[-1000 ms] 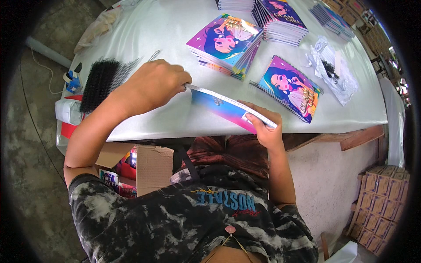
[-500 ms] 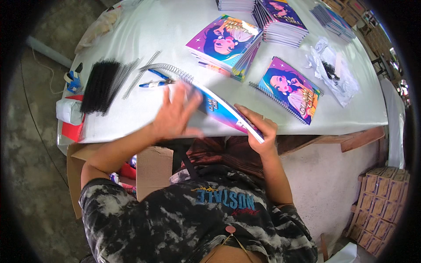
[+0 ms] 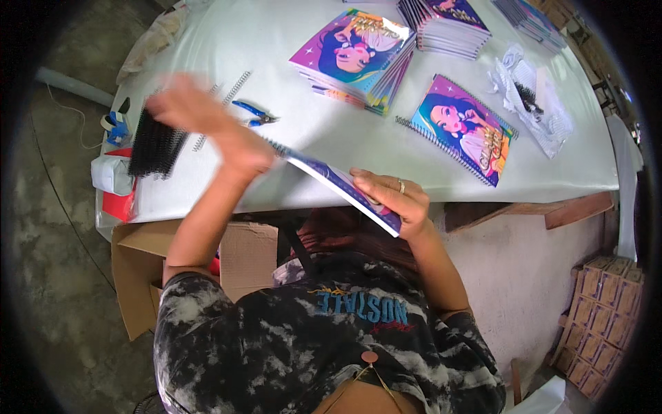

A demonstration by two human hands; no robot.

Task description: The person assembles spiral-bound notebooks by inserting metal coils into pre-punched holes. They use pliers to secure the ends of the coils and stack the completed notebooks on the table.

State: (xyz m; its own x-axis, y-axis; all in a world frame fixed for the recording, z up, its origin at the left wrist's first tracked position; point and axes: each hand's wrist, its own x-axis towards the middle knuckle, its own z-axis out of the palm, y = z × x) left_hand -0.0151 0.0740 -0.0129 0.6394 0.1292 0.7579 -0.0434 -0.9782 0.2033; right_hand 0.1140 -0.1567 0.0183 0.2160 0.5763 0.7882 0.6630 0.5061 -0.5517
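Notebook [image 3: 339,188]: tilted in hand, right of the blue-handled pliers [image 3: 251,108] and nearer the person
Right hand [image 3: 400,203]: gripping the notebook's near end
Left hand [image 3: 187,103]: blurred, left of the pliers, partly overlapping the black binding coils [image 3: 157,145] in view; cannot tell whether open or closed
Since half a second ago: left hand has swung leftward; the coil arching by the pliers no longer does; purple cover replaces blue-pink

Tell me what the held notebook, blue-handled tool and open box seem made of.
Notebook: apparently paper, given white page edges; printed cover possibly coated.
Blue-handled tool: handles likely smooth plastic, evenly coloured; grey head looks metallic.
Open box: matte cardboard, apparently, from its plain brown flaps.
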